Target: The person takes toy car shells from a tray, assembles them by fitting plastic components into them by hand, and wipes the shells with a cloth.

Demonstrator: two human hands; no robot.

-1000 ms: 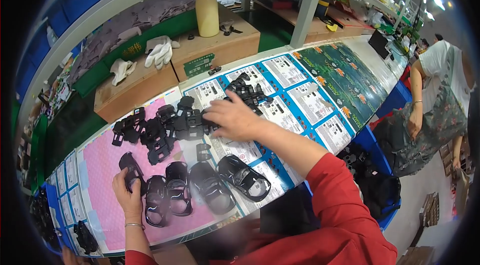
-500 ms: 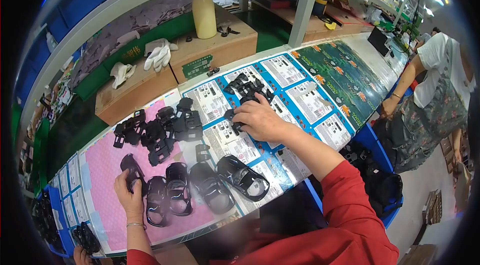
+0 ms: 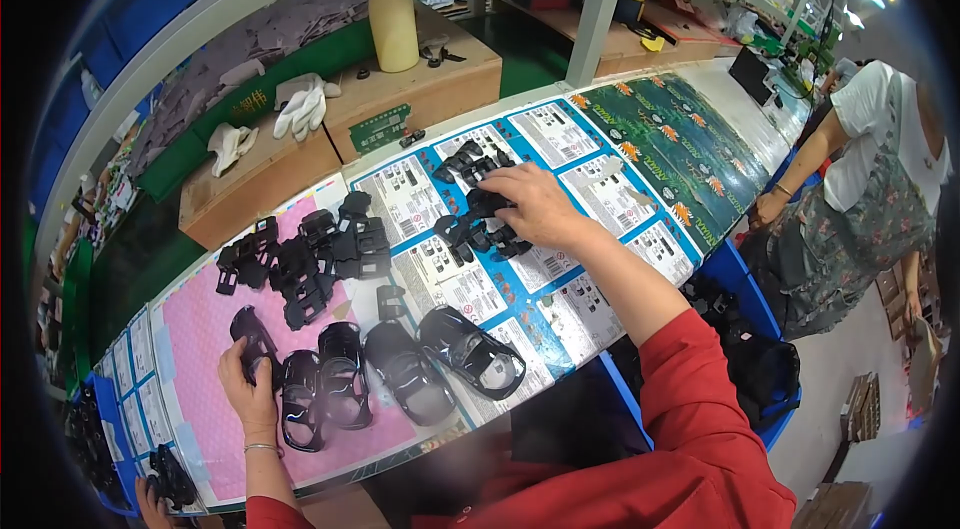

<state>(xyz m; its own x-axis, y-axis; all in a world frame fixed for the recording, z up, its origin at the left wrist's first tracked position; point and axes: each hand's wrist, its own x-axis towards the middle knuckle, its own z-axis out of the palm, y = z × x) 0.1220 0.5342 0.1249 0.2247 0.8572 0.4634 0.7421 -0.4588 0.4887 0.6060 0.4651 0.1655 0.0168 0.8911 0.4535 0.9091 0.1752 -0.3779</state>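
At the left, my left hand [image 3: 250, 391] is closed around a black car body shell [image 3: 254, 331], tilted up off the pink sheet. Right beside it lie several more glossy black car shells [image 3: 342, 374] in a row, with open window gaps. My right hand [image 3: 540, 211] reaches over a loose pile of small black plastic parts [image 3: 478, 231], fingers apart and touching the pieces; its fingertips are partly hidden among them. Left of that pile, a larger heap of black plastic parts [image 3: 305, 264] rests on the pink sheet [image 3: 200, 344].
Printed card sheets [image 3: 415, 204] cover the table. Behind stand a wooden box [image 3: 430, 94], a bottle of yellowish liquid [image 3: 393, 29] and white gloves [image 3: 300, 109]. A blue bin [image 3: 760, 289] of black parts sits at right, near a co-worker [image 3: 850, 199]. Another person's hand [image 3: 150, 504] shows at lower left.
My right hand has shifted slightly up and right over the small parts, which now lie more spread out. My left hand still has the car shell; the whole view has shifted a little.
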